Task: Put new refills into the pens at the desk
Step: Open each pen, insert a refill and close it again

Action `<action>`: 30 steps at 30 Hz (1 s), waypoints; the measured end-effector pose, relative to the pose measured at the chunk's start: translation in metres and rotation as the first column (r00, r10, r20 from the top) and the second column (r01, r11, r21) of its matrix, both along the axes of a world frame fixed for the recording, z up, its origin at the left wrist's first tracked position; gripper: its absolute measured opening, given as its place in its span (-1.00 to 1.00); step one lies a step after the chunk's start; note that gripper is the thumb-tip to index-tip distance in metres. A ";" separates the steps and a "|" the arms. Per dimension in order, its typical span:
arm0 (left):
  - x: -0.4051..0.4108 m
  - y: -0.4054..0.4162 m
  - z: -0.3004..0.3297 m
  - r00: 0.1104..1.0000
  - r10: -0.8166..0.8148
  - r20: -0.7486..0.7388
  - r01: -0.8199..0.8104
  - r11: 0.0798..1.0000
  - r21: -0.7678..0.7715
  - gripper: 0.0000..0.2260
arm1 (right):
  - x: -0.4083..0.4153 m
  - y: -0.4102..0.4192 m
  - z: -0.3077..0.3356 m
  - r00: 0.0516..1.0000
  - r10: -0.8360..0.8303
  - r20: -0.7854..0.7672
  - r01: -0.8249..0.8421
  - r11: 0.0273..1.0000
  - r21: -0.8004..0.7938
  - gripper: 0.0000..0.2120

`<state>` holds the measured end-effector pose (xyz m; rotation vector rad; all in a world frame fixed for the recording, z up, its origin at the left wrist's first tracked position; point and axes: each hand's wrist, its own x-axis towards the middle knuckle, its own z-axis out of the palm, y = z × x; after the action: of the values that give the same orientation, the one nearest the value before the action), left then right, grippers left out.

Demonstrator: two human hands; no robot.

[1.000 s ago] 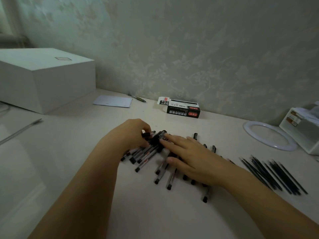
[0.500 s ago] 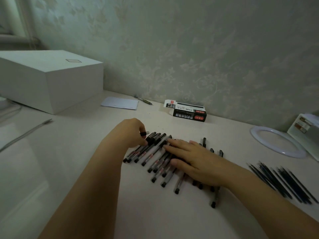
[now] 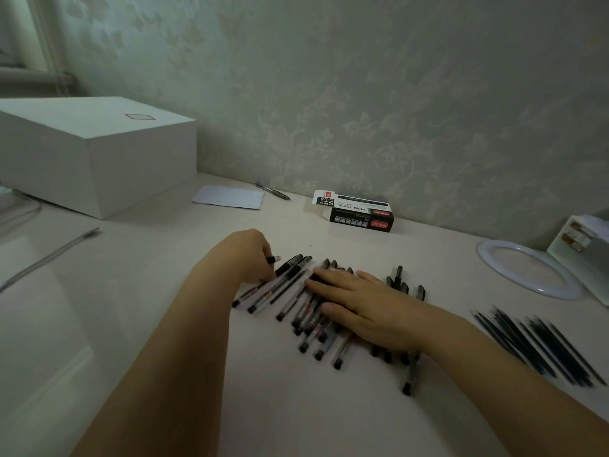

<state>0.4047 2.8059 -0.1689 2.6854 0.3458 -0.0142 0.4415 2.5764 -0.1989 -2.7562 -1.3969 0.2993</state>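
On the desk (image 3: 164, 324) lies a row of pens (image 3: 306, 308); the left hand (image 3: 247, 255) curls its grip around one pen at the row's left end; the right hand (image 3: 365, 308) presses flat, fingers straight, on the pens; loose refills (image 3: 534, 344) lie to the right, apart.

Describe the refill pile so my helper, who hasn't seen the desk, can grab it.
Start at the white ring lying by the wall on the desk's right side. Nearer the person lies a fanned pile of refills. Unlike the capped pens under the hands, they are thin, bare dark rods.
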 end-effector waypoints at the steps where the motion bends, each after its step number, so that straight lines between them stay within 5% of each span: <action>1: 0.000 0.000 0.000 1.000 0.004 -0.007 -0.004 1.000 0.001 -0.88 | 0.000 -0.003 0.000 1.000 -0.006 0.001 0.006 1.000 0.018 -0.48; 7: 0.000 0.001 -0.002 1.000 0.018 -0.012 -0.018 1.000 -0.005 -0.87 | 0.001 -0.021 0.002 0.998 -0.062 -0.006 0.062 0.986 0.153 -0.45; 12: 0.001 -0.005 0.003 0.994 -0.056 0.096 0.059 0.998 -0.029 -0.85 | 0.000 -0.004 0.013 0.975 -0.107 0.197 0.032 0.937 0.349 -0.73; 26: 0.006 -0.028 -0.008 0.993 -0.102 0.053 0.095 0.989 0.114 -0.73 | 0.013 0.030 0.016 0.970 -0.151 0.190 0.083 0.943 0.323 -0.82; 30: 0.007 -0.029 0.000 0.977 -0.098 0.189 0.120 0.987 -0.107 -0.71 | 0.014 0.028 0.013 0.962 -0.233 0.142 0.145 0.878 0.457 -0.81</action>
<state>0.4120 2.7767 -0.1689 2.5604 0.1350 0.1734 0.4550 2.6048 -0.1862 -2.5500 -1.0438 -0.2735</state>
